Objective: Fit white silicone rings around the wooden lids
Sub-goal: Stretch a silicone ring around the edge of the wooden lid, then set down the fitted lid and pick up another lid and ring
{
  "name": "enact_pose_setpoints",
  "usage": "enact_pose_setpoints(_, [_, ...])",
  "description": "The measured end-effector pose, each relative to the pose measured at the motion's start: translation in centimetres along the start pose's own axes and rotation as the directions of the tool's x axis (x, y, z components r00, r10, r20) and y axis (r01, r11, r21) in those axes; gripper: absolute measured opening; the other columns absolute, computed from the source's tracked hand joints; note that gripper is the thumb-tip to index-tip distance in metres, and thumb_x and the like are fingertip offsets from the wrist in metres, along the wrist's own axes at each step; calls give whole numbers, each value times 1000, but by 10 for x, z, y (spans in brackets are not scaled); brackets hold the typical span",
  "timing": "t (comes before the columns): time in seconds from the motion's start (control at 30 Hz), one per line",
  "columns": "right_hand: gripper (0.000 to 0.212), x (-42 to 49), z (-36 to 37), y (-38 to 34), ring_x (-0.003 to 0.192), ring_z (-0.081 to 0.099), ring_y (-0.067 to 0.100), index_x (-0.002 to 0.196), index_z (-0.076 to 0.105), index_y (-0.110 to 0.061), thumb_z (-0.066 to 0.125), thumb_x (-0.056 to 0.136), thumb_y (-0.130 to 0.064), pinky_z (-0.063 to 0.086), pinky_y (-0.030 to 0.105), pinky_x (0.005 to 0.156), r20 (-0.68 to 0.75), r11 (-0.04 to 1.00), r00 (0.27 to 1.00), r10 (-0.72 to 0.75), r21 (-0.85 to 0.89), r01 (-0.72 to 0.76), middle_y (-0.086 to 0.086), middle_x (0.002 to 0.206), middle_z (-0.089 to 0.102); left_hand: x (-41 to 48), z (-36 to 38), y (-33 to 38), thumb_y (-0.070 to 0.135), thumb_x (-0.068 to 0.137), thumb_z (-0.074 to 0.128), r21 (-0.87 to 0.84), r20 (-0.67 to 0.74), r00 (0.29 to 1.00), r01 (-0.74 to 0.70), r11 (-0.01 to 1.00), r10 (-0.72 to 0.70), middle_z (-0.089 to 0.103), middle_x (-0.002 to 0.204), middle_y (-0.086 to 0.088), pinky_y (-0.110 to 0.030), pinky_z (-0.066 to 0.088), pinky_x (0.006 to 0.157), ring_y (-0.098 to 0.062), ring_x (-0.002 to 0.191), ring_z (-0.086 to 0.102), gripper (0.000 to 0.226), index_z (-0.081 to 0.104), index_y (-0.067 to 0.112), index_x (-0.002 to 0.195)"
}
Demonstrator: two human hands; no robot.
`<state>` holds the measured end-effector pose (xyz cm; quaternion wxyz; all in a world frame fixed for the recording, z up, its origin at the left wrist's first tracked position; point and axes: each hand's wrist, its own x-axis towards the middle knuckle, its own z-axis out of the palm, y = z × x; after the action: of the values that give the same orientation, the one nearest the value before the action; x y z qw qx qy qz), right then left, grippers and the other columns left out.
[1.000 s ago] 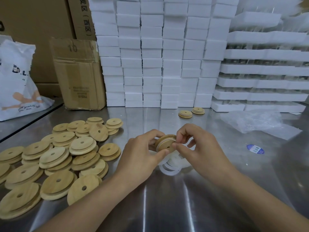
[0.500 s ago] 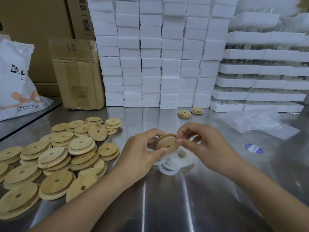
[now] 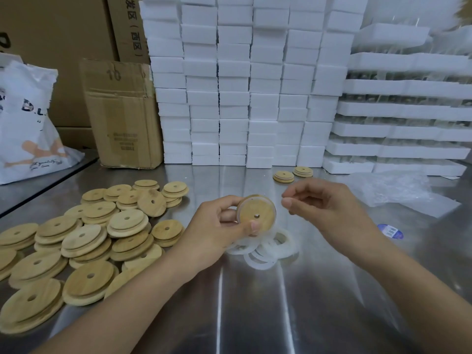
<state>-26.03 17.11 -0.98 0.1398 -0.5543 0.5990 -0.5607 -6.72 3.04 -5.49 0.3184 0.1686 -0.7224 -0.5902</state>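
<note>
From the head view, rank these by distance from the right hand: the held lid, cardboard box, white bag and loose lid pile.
1. held lid, just left of the right hand, gripped by the left hand.
2. loose lid pile, spread out to the left.
3. cardboard box, back left.
4. white bag, far left edge.

A round pale wooden lid (image 3: pixel 258 212) with a small centre hole is held above the counter (image 3: pixel 255 315). It is tilted so its flat face turns toward the camera, and the fingers (image 3: pixel 254 227) of the left hand (image 3: pixel 217 233) pinch its lower left edge. A thin white silicone ring (image 3: pixel 251 197) shows along its upper rim. Just beneath it, loose white silicone rings (image 3: pixel 260 254) lie overlapping in a small heap. A spread of bare wooden lids (image 3: pixel 84 241) lies piled to the left, and two more lids (image 3: pixel 293 174) sit side by side farther back.
</note>
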Motion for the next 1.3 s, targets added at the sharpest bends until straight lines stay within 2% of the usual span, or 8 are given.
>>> enact_pose_setpoints(0.27, [13,-6,16,1,86,71,8,88,74,-27,83,88,-17,48,11,67,9,996,1000,-10,-85,11,-7,89,76,-2,4,-1,28,83,89,-80,1,1000,-5,997,5,82,113,-7,-51,62,97,-32,102,80,33,79,30,115])
enact_pose_setpoints(0.5, [30,-2,16,14,75,73,16,113,69,-26,82,90,-13,59,25,65,39,956,977,211,198,-215,5,86,76,-3,10,-3,30,98,77,182,-76,991,-91,979,106,75,107,16,-31,61,88,-15,101,76,31,74,44,125])
enact_pose_setpoints(0.6, [26,6,-3,38,71,73,18,106,67,-25,83,88,-15,63,32,68,-194,948,928,320,59,-314,3,78,76,-8,10,-9,36,101,70,563,-75,975,-132,816,210,57,117,29,-8,44,85,4,116,59,38,64,52,135])
enact_pose_setpoints(0.77, [23,9,-37,86,86,70,24,92,60,-21,80,90,-32,49,36,71,-462,798,816,347,-312,-516,1,86,72,-11,8,-14,37,101,70,665,1,977,-158,730,211,50,124,32,-19,44,98,3,124,53,22,70,46,121])
enact_pose_setpoints(0.87, [23,11,-43,94,89,61,21,90,61,-21,73,94,-40,39,34,74,-475,730,846,242,-485,-481,0,92,66,-12,9,-15,36,100,70,672,-8,976,-155,724,216,51,124,31,-22,45,99,3,125,52,17,71,46,114])
enact_pose_setpoints(1.03, [30,11,-38,93,77,64,22,74,64,-23,64,94,-46,49,36,66,-390,663,888,244,-601,-446,-3,75,67,-12,10,-16,37,100,69,679,-14,981,-134,721,195,51,122,31,-25,46,100,3,124,52,16,71,46,113])
enact_pose_setpoints(1.2, [35,12,-31,88,92,60,10,127,64,-34,64,96,-51,43,31,83,-300,677,909,291,-606,-417,-7,122,69,-11,10,-17,37,101,68,693,-33,982,-111,713,185,52,121,32,-28,49,100,2,121,53,15,70,46,113])
enact_pose_setpoints(1.3, [35,9,-27,88,80,54,-4,130,63,-32,64,98,-47,42,30,83,-272,680,923,274,-624,-386,-8,129,69,-12,10,-17,38,101,67,694,-42,983,-99,713,178,52,120,32,-28,49,100,3,120,53,15,70,46,113])
